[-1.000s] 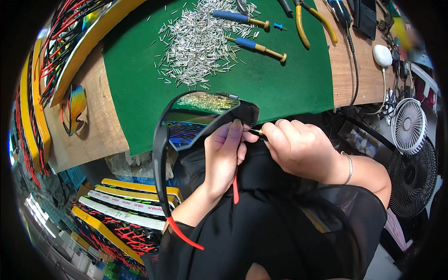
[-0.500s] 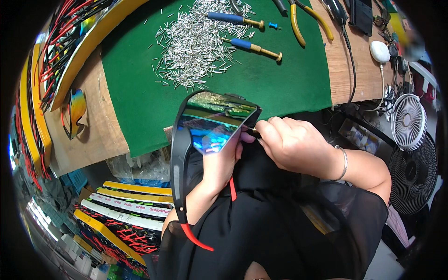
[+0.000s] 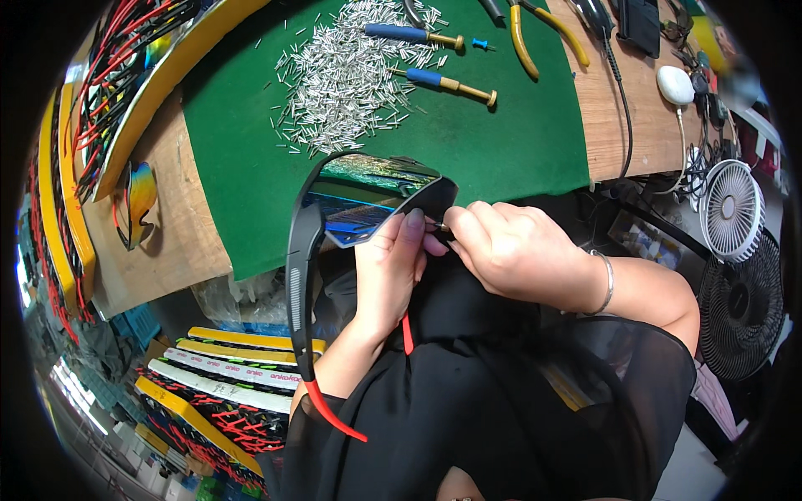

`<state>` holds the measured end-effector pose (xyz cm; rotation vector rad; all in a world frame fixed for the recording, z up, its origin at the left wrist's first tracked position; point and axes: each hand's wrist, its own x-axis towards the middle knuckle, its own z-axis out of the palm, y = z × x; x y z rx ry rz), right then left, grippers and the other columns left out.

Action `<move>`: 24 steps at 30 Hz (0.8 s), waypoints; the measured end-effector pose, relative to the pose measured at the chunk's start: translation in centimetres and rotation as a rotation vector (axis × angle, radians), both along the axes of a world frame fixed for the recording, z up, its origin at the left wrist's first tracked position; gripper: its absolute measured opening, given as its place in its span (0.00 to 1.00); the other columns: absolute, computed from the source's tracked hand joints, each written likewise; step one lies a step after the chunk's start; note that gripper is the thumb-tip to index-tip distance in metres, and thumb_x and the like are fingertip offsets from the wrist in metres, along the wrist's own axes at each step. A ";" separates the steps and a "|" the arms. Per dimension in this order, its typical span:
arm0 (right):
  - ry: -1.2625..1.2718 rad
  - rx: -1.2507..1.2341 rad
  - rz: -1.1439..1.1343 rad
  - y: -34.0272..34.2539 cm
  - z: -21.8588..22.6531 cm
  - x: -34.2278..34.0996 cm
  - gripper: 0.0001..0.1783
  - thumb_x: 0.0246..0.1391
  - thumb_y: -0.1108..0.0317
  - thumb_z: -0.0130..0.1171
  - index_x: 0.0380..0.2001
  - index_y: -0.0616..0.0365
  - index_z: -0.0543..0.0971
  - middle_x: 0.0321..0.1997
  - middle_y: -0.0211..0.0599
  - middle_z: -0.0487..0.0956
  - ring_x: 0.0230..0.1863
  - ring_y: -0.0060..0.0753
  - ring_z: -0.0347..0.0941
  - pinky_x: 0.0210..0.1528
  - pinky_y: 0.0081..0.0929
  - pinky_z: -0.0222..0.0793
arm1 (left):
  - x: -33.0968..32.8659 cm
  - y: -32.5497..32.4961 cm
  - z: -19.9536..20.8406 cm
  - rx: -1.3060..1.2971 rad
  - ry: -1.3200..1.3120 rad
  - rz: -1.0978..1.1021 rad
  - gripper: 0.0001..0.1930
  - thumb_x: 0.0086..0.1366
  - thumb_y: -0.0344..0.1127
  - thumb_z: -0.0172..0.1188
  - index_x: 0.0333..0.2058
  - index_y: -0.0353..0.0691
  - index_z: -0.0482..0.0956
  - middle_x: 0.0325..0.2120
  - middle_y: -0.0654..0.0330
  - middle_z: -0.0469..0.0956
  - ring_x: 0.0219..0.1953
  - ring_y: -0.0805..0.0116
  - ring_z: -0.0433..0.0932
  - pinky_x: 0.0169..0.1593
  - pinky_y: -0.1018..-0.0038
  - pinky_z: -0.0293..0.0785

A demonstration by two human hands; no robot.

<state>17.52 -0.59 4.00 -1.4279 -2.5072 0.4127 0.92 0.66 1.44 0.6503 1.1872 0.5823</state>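
Note:
A pair of wraparound sunglasses [image 3: 376, 174] with a mirrored lens and black frame is in my left hand [image 3: 386, 271], whose fingers grip it near its right end. One black temple with a red tip [image 3: 330, 413] hangs along my left forearm; another red tip shows below the hand. My right hand [image 3: 522, 255], closed in a pinch, meets the left fingertips at the right hinge end. Between its fingers shows a bit of a small brass-coloured tool [image 3: 443, 226]; the rest is hidden in the hand.
On a green mat [image 3: 242, 200] lie a heap of small silvery pins [image 3: 342, 79], two blue-and-brass screwdrivers [image 3: 451, 85], a blue push pin [image 3: 480, 43] and yellow-handled pliers [image 3: 522, 46]. Racks of glasses [image 3: 142, 92] stand left. Cables and a white fan [image 3: 733, 210] are right.
The sunglasses have tilted and shifted slightly left, and my left thumb now shows at the lens edge. My right hand moved slightly left with them, still pinching.

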 end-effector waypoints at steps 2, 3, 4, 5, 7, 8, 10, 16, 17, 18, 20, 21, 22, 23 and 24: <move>-0.020 0.053 0.010 -0.1 -0.2 0.0 0.07 0.50 0.65 0.51 0.26 0.56 0.68 0.18 0.29 0.66 0.17 0.23 0.68 0.18 0.17 0.65 | -0.1 0.0 0.0 0.001 0.011 -0.023 0.13 0.66 0.38 0.45 0.31 0.35 0.74 0.16 0.65 0.73 0.12 0.86 0.57 0.16 0.88 0.51; -0.058 0.070 0.024 -0.2 -0.2 0.0 0.07 0.50 0.65 0.51 0.27 0.57 0.68 0.18 0.29 0.66 0.17 0.23 0.68 0.18 0.18 0.65 | -0.3 0.1 0.0 -0.004 0.022 -0.042 0.13 0.66 0.38 0.45 0.32 0.35 0.74 0.17 0.65 0.73 0.12 0.86 0.57 0.16 0.88 0.51; -0.096 0.089 0.036 -0.2 0.0 0.0 0.07 0.50 0.65 0.51 0.27 0.57 0.69 0.18 0.29 0.66 0.18 0.23 0.68 0.17 0.18 0.64 | -0.3 0.3 0.1 -0.005 0.034 -0.063 0.13 0.66 0.39 0.45 0.32 0.35 0.74 0.17 0.65 0.73 0.12 0.86 0.57 0.15 0.88 0.51; -0.076 0.067 0.017 -0.3 0.1 0.0 0.07 0.49 0.65 0.51 0.28 0.57 0.69 0.18 0.30 0.66 0.18 0.24 0.68 0.18 0.18 0.65 | -0.2 0.3 0.4 -0.035 0.034 -0.048 0.14 0.66 0.39 0.45 0.32 0.35 0.74 0.17 0.64 0.73 0.12 0.86 0.58 0.15 0.88 0.51; -0.038 0.023 -0.009 -0.3 0.2 -0.1 0.09 0.48 0.65 0.53 0.30 0.57 0.69 0.19 0.31 0.67 0.19 0.25 0.68 0.19 0.20 0.65 | 0.0 0.4 0.9 -0.097 0.033 -0.009 0.14 0.66 0.40 0.45 0.32 0.35 0.74 0.18 0.64 0.74 0.12 0.86 0.58 0.15 0.87 0.51; -0.020 -0.020 -0.017 -0.2 0.5 0.1 0.09 0.47 0.65 0.54 0.30 0.58 0.69 0.19 0.32 0.67 0.19 0.26 0.68 0.20 0.21 0.65 | 0.0 0.5 0.8 -0.113 -0.042 0.017 0.14 0.66 0.39 0.45 0.32 0.34 0.73 0.19 0.64 0.74 0.12 0.85 0.58 0.15 0.87 0.52; 0.023 -0.108 -0.018 0.2 1.6 1.3 0.11 0.46 0.66 0.55 0.31 0.58 0.69 0.20 0.33 0.67 0.20 0.29 0.68 0.22 0.23 0.66 | -0.5 0.7 1.0 -0.086 -0.091 0.116 0.13 0.66 0.38 0.44 0.34 0.33 0.71 0.21 0.64 0.74 0.13 0.85 0.58 0.16 0.87 0.53; -0.193 0.135 -0.379 3.8 0.6 5.6 0.13 0.43 0.69 0.58 0.34 0.57 0.69 0.28 0.38 0.67 0.31 0.37 0.67 0.30 0.31 0.65 | -1.5 1.3 2.7 -0.128 -0.252 0.045 0.14 0.66 0.36 0.45 0.43 0.31 0.66 0.25 0.64 0.74 0.15 0.87 0.57 0.17 0.90 0.53; -0.213 0.179 -0.385 4.2 -0.1 5.7 0.13 0.43 0.69 0.59 0.34 0.57 0.70 0.29 0.38 0.67 0.33 0.37 0.67 0.32 0.32 0.65 | -1.3 1.3 2.7 -0.132 -0.265 0.050 0.13 0.66 0.35 0.45 0.43 0.31 0.66 0.26 0.63 0.74 0.16 0.86 0.58 0.18 0.89 0.54; -0.232 0.224 -0.391 4.6 -0.3 5.7 0.14 0.42 0.69 0.59 0.34 0.57 0.70 0.30 0.38 0.67 0.34 0.38 0.66 0.34 0.33 0.65 | -1.3 1.3 2.9 -0.119 -0.286 0.051 0.12 0.66 0.33 0.44 0.43 0.31 0.66 0.28 0.62 0.74 0.16 0.86 0.58 0.19 0.89 0.55; -0.174 0.192 -0.419 4.1 0.2 4.9 0.20 0.41 0.68 0.61 0.39 0.61 0.70 0.35 0.41 0.67 0.40 0.41 0.64 0.41 0.35 0.63 | -1.6 1.4 3.0 -0.104 -0.328 0.027 0.12 0.65 0.29 0.43 0.46 0.31 0.65 0.31 0.59 0.74 0.18 0.85 0.59 0.20 0.88 0.56; -0.136 0.217 -0.415 4.0 1.3 4.1 0.23 0.40 0.67 0.61 0.41 0.63 0.70 0.38 0.42 0.68 0.41 0.43 0.65 0.42 0.34 0.63 | -1.9 1.5 3.2 -0.112 -0.339 0.016 0.13 0.65 0.29 0.43 0.47 0.31 0.64 0.31 0.60 0.74 0.18 0.85 0.59 0.21 0.88 0.57; -0.015 0.196 -0.336 3.8 2.5 3.5 0.27 0.39 0.64 0.63 0.44 0.65 0.69 0.41 0.45 0.69 0.43 0.46 0.65 0.45 0.33 0.63 | -2.1 1.6 3.4 -0.115 -0.351 0.006 0.14 0.65 0.30 0.43 0.48 0.31 0.64 0.32 0.61 0.74 0.18 0.85 0.60 0.22 0.88 0.57; 0.099 0.178 -0.220 3.7 3.6 2.8 0.27 0.41 0.63 0.62 0.44 0.65 0.69 0.40 0.46 0.70 0.40 0.44 0.67 0.43 0.33 0.65 | -2.0 1.6 3.6 -0.122 -0.367 -0.013 0.15 0.65 0.30 0.43 0.49 0.32 0.63 0.32 0.62 0.74 0.19 0.85 0.60 0.22 0.88 0.58; 0.289 0.006 -0.214 3.8 3.6 1.9 0.25 0.43 0.64 0.61 0.43 0.65 0.69 0.38 0.45 0.71 0.35 0.42 0.69 0.39 0.31 0.67 | -1.8 1.6 3.4 -0.111 -0.356 -0.038 0.16 0.65 0.28 0.43 0.51 0.32 0.61 0.33 0.60 0.74 0.19 0.85 0.61 0.22 0.87 0.59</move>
